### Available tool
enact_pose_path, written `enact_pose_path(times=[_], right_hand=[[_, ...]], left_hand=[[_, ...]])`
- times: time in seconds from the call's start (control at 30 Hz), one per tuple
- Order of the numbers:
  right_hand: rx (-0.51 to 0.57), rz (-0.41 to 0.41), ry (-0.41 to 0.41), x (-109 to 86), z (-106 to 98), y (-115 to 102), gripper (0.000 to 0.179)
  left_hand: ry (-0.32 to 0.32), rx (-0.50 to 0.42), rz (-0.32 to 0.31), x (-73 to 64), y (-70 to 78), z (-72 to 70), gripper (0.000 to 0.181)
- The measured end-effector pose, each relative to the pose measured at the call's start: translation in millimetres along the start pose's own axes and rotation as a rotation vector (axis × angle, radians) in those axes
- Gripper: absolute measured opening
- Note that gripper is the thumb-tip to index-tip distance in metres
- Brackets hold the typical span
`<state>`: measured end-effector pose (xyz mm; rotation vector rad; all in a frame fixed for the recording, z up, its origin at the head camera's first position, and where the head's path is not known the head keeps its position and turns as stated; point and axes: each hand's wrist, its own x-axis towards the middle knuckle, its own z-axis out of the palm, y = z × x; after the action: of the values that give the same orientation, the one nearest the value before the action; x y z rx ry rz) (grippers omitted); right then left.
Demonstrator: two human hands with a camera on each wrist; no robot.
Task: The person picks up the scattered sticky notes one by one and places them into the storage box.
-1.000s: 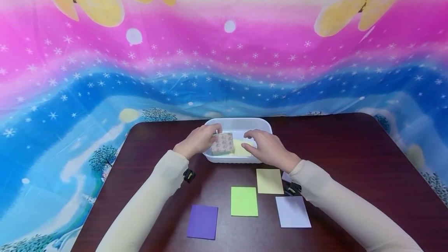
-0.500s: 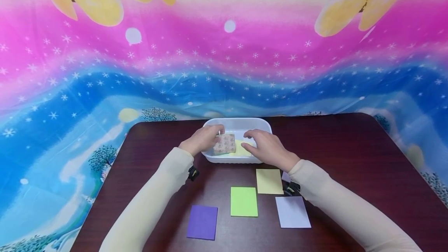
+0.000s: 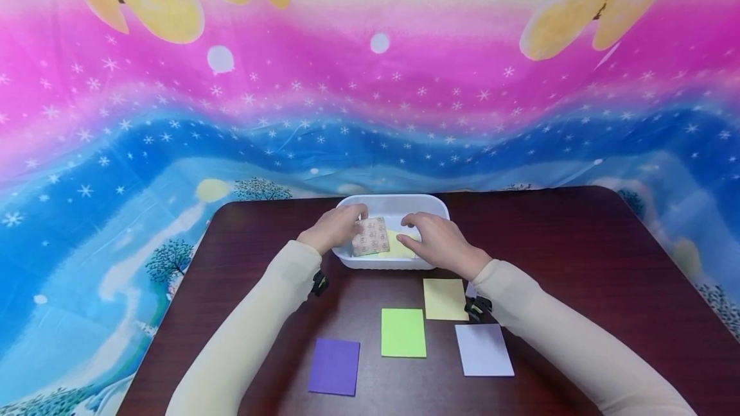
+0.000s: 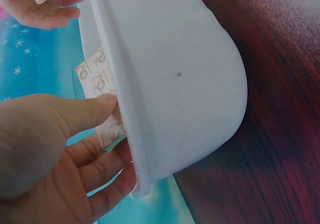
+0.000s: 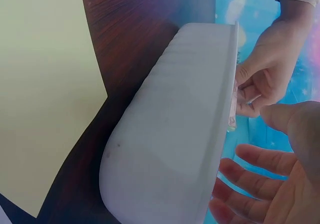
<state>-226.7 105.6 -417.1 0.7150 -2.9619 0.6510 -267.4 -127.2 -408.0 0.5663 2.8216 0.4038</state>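
A white plastic tub (image 3: 399, 263) stands near the far edge of the table. Over its left part, my left hand (image 3: 332, 228) pinches a square note pad (image 3: 372, 236) whose beige printed face is turned up. In the left wrist view a green edge shows along this patterned pad (image 4: 95, 78), between thumb and fingers. Pale yellow notes (image 3: 399, 246) lie inside the tub, partly covered by the pad. My right hand (image 3: 442, 239) hovers at the tub's right side, fingers relaxed and apart, with nothing in them.
On the dark wooden table (image 3: 578, 242), in front of the tub, lie a pale yellow note pad (image 3: 445, 299), a green one (image 3: 403, 332), a purple one (image 3: 334, 366) and a lavender one (image 3: 484, 350). Another lavender piece is mostly hidden by the right wrist. A printed cloth hangs behind.
My left hand has shifted slightly right with the patterned pad and then tilted it, so that its printed face shows more. My right hand has stayed nearly still.
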Motion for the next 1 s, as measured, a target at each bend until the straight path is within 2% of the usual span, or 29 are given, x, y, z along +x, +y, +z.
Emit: enact_pose_path(times=[0.4, 1.0], right_hand=[[-0.028, 0.022, -0.07, 8.5, 0, -3, 0.045], [-0.027, 0.024, -0.13, 13.9, 2, -3, 0.046]], left_hand=[[-0.017, -0.012, -0.023, 7.3, 1.2, 3.9, 0.035], [-0.032, -0.014, -0.009, 12.5, 3.0, 12.7, 0.038]])
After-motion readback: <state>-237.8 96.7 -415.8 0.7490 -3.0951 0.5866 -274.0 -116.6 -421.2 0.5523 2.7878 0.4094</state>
